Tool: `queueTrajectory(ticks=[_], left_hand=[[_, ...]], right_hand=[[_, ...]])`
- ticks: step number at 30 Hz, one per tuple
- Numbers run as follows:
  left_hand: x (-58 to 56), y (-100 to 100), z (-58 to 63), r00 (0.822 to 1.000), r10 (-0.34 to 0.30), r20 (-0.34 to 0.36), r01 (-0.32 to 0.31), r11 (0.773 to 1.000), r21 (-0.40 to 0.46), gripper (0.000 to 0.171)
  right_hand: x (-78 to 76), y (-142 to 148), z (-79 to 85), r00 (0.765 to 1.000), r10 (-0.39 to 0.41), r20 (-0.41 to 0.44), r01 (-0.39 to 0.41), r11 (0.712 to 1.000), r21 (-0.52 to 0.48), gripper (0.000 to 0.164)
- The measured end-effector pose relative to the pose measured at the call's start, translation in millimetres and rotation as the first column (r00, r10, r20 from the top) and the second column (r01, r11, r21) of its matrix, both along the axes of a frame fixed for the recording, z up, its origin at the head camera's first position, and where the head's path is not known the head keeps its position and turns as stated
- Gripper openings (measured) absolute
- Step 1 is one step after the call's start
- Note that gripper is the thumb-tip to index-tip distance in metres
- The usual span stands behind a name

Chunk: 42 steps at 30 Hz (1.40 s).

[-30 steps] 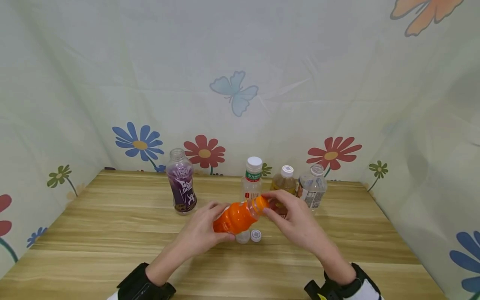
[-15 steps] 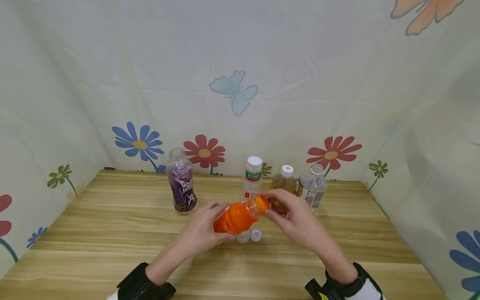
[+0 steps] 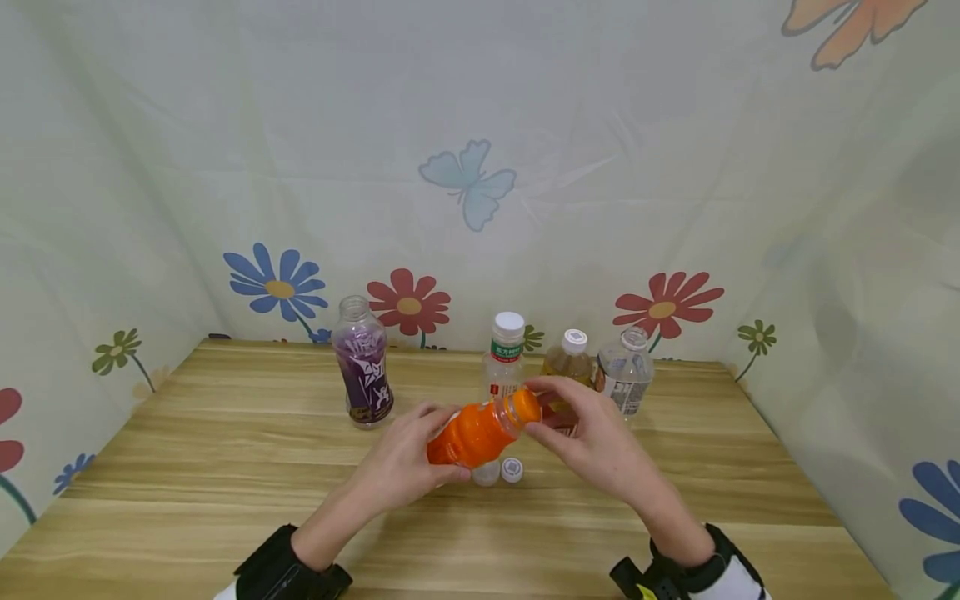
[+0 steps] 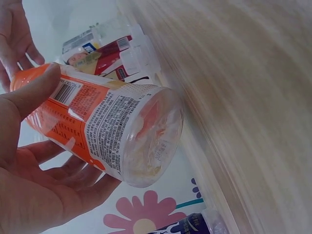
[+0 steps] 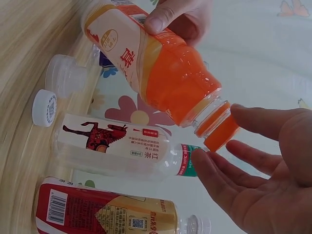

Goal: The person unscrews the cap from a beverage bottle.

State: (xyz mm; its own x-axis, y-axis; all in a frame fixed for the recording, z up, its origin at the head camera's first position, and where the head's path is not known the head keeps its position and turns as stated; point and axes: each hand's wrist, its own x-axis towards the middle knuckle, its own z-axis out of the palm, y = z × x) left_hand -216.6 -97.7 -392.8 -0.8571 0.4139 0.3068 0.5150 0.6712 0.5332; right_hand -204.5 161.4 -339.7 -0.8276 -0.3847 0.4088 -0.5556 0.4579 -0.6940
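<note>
In the head view, my left hand point(image 3: 408, 454) grips the body of an orange drink bottle point(image 3: 472, 435), held tilted above the table with its neck up to the right. The left wrist view shows its clear base and printed label. My right hand point(image 3: 592, 429) has its thumb and fingers around the orange bottle cap point(image 5: 223, 132) at the neck. An orange ring sits just below that cap. Below the bottle, a white cap point(image 3: 512, 470) and a translucent cap point(image 3: 487, 473) lie on the table point(image 3: 247, 492).
An uncapped purple-labelled bottle point(image 3: 364, 367) stands at the back left. Behind the hands are a white-capped bottle point(image 3: 506, 354), an amber-coloured bottle point(image 3: 567, 360) and an uncapped clear bottle point(image 3: 626, 372). A flowered cloth point(image 3: 555, 167) hangs behind the table.
The right hand's fingers shift slightly about the orange cap. The left hand and the bottle stay nearly still.
</note>
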Motion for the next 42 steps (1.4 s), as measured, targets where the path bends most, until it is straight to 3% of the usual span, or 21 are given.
queueTrajectory(ticks=[8,15,33,42], left_hand=[[-0.1,0.5,0.4,1.000,-0.004,0.008,0.004,1.000,-0.001,0.072],[-0.2,0.5,-0.5,1.000,-0.002,0.011,0.002,1.000,-0.013,0.071],[1.3,-0.1,0.5,1.000,-0.004,0.013,0.005,1.000,-0.014,0.073],[0.4,-0.4,0.1,1.000,-0.006,0.011,0.006,1.000,-0.022,0.074]], right_hand=[[-1.0,0.0,-1.9,0.990,-0.103,0.093,0.100,0.994,0.036,0.038],[-2.0,-3.9,-5.3,0.980,-0.164,0.117,0.160,0.986,0.043,0.029],[-0.6,1.4,-2.8,1.000,0.001,0.006,-0.002,0.993,0.115,0.036],[-0.3,1.5,-1.1,1.000,0.023,0.004,-0.024,0.995,0.097,0.041]])
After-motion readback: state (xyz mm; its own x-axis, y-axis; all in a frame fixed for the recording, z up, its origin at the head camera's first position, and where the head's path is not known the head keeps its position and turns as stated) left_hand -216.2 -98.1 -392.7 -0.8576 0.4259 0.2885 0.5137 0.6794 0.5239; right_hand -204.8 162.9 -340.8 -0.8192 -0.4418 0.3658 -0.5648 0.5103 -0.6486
